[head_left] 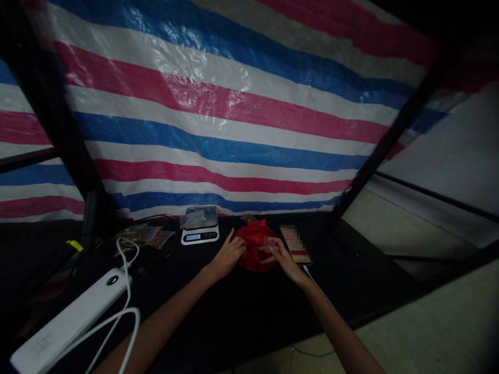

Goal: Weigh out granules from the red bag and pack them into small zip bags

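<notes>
Striped sheeting (234, 119) hangs behind the black table (351, 275), and the dim light costs us detail everywhere. Well left of our left hand (229, 254) lies a power bank (74, 319) with a looping cable (138, 317); beyond it, nearer that hand, are packets (158, 238) whose contents we cannot make out. Just beyond and left of the same hand sits a scale (200, 235), its digits unreadable, with crumpled film (195, 216) on its plate. Our left hand touches the near left side of the red bag (255, 258), fingers curled, one digit raised; we cannot tell whether it truly pinches the plastic. The bag rests between our hands and should be light, limp and rather slippery, so the gathered rim seems the place to hold it. Its inside is hidden from us. Our right hand (286, 262), over the bag's right side, has a clear packet (268, 243) between thumb and fingers; it looks thin, bendy and easy to tear, best taken by an edge, and what it holds is too small to tell. Just right of that hand lies a phone (286, 236), partly masked by blocks.
</notes>
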`<state>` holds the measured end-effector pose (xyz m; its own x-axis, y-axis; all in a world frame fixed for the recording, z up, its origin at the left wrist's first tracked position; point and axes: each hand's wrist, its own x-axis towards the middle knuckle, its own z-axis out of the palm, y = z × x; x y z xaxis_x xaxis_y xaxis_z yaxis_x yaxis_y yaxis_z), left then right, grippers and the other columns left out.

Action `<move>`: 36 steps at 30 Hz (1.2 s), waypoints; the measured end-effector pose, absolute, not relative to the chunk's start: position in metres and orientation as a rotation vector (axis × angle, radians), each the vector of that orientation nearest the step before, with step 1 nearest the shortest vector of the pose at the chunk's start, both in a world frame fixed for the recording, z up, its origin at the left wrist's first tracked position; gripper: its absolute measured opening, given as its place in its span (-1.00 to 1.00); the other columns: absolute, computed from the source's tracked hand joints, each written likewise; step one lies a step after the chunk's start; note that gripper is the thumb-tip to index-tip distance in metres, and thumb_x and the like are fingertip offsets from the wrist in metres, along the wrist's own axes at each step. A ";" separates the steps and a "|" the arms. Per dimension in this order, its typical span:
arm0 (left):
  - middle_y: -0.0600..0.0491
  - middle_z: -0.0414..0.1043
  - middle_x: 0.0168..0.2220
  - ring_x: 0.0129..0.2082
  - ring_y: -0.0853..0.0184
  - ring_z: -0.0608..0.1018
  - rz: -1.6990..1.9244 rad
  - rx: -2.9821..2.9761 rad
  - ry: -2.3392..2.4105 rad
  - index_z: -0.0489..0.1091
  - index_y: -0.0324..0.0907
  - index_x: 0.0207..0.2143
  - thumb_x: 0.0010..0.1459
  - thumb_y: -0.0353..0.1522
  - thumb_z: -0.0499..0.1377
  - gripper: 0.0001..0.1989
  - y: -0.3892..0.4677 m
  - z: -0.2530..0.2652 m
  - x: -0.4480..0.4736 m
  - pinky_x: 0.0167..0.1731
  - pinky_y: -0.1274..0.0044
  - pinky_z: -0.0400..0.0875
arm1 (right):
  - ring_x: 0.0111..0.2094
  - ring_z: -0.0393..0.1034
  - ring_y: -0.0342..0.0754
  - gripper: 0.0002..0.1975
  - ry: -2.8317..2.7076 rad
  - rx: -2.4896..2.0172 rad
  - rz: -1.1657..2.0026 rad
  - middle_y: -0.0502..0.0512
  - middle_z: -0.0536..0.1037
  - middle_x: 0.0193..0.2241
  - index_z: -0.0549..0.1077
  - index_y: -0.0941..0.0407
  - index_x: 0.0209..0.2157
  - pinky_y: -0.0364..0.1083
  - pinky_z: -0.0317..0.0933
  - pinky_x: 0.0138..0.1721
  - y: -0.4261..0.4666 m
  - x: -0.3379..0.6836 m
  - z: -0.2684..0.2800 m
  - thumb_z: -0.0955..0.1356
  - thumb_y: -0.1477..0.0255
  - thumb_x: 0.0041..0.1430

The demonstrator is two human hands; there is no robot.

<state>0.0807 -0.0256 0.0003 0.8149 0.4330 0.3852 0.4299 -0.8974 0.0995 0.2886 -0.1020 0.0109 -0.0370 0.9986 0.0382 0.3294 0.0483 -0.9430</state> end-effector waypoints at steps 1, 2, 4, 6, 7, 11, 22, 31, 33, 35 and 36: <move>0.06 0.32 -0.26 -0.16 0.36 0.33 0.630 2.972 0.705 0.27 -0.18 -0.27 0.09 -0.53 -0.09 -0.78 -0.029 -0.002 0.078 0.14 0.27 -0.21 | -0.34 0.46 -0.05 -0.64 -1.558 -1.463 0.936 0.14 0.44 -0.16 0.10 0.05 -0.07 0.02 0.24 -0.19 -0.103 0.290 0.013 0.13 0.19 0.15; 0.05 0.32 -0.25 -0.16 0.36 0.33 0.622 2.961 0.704 0.25 -0.19 -0.21 0.08 -0.55 -0.10 -0.74 -0.033 -0.004 0.076 0.13 0.30 -0.15 | -0.28 0.44 -0.04 -0.66 -1.628 -1.535 0.825 0.14 0.44 -0.16 0.13 0.06 -0.08 0.01 0.23 -0.18 -0.104 0.290 0.015 0.16 0.22 0.14; 0.01 0.31 -0.16 -0.13 0.35 0.32 0.624 2.953 0.716 0.15 -0.20 -0.07 0.04 -0.61 -0.12 -0.61 -0.040 -0.008 0.074 0.08 0.32 -0.03 | -0.17 0.38 -0.01 -0.70 -1.784 -1.684 0.564 0.13 0.44 -0.17 0.19 0.07 -0.10 -0.02 0.20 -0.14 -0.106 0.290 0.019 0.21 0.30 0.12; -0.02 0.27 -0.07 -0.10 0.33 0.30 0.665 2.963 0.713 0.04 -0.19 0.04 0.03 -0.63 -0.14 -0.51 -0.046 -0.011 0.072 0.01 0.34 0.04 | -0.13 0.34 0.01 -0.70 -1.924 -1.827 0.297 0.16 0.43 -0.16 0.21 0.09 -0.08 -0.03 0.19 -0.14 -0.105 0.288 0.024 0.23 0.39 0.11; -0.03 0.28 -0.08 -0.11 0.33 0.31 0.693 2.970 0.698 0.01 -0.18 0.07 0.05 -0.63 -0.15 -0.49 -0.048 -0.012 0.071 -0.02 0.35 0.06 | -0.13 0.34 0.02 -0.68 -1.988 -1.893 0.186 0.17 0.42 -0.15 0.21 0.10 -0.06 -0.03 0.20 -0.16 -0.104 0.286 0.026 0.23 0.43 0.11; 0.02 0.36 -0.28 -0.24 0.36 0.33 0.735 3.062 0.520 0.05 -0.14 0.07 0.14 -0.54 -0.15 -0.57 -0.054 -0.016 0.067 -0.11 0.43 0.11 | -0.20 0.38 0.00 -0.66 -2.169 -2.100 -0.082 0.19 0.43 -0.18 0.22 0.10 -0.04 -0.09 0.22 -0.26 -0.097 0.279 0.030 0.21 0.56 0.10; -0.02 0.33 -0.20 -0.19 0.33 0.33 0.764 2.990 0.464 0.18 -0.18 -0.05 0.05 -0.50 -0.04 -0.64 -0.060 -0.011 0.066 -0.15 0.48 0.17 | -0.33 0.39 -0.03 -0.62 -2.426 -2.156 -0.494 0.26 0.37 -0.15 0.20 0.14 -0.03 -0.12 0.27 -0.42 -0.080 0.258 0.022 0.12 0.65 0.11; 0.00 0.39 -0.51 -0.48 0.32 0.47 0.628 2.539 1.504 0.28 -0.21 -0.29 0.16 -0.17 -0.19 -0.63 -0.042 0.000 0.066 -0.40 0.50 0.26 | -0.13 0.25 0.02 -0.62 -2.348 -1.996 -0.552 0.27 0.34 -0.13 0.27 0.16 -0.13 -0.03 0.28 -0.22 -0.067 0.273 0.014 0.12 0.74 0.05; -0.08 0.41 -0.51 -0.46 0.22 0.49 0.429 2.550 1.602 0.32 -0.24 -0.33 0.14 -0.08 -0.23 -0.50 -0.043 -0.002 0.072 -0.43 0.47 0.26 | -0.14 0.26 0.03 -0.61 -2.319 -2.011 -0.566 0.28 0.35 -0.14 0.28 0.16 -0.13 -0.03 0.28 -0.23 -0.061 0.273 0.008 0.11 0.74 0.04; -0.16 0.42 -0.48 -0.41 0.14 0.49 0.360 2.554 1.665 0.33 -0.29 -0.27 0.11 -0.04 -0.24 -0.44 -0.045 -0.005 0.082 -0.42 0.42 0.27 | -0.13 0.26 0.05 -0.62 -2.291 -2.041 -0.579 0.31 0.35 -0.15 0.27 0.18 -0.12 -0.01 0.28 -0.23 -0.056 0.271 0.004 0.11 0.73 0.05; -0.18 0.43 -0.46 -0.40 0.12 0.49 0.358 2.545 1.683 0.30 -0.31 -0.20 0.11 -0.03 -0.22 -0.43 -0.045 -0.006 0.087 -0.40 0.40 0.27 | -0.13 0.26 0.06 -0.62 -2.279 -2.059 -0.579 0.32 0.35 -0.15 0.27 0.19 -0.11 -0.01 0.28 -0.23 -0.053 0.270 0.003 0.11 0.73 0.05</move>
<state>0.0871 -0.0452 -0.0061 0.3734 0.9147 0.1547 0.8984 -0.3981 0.1854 0.2697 -0.0532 0.0034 -0.1316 0.9577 0.2559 0.9637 0.0632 0.2593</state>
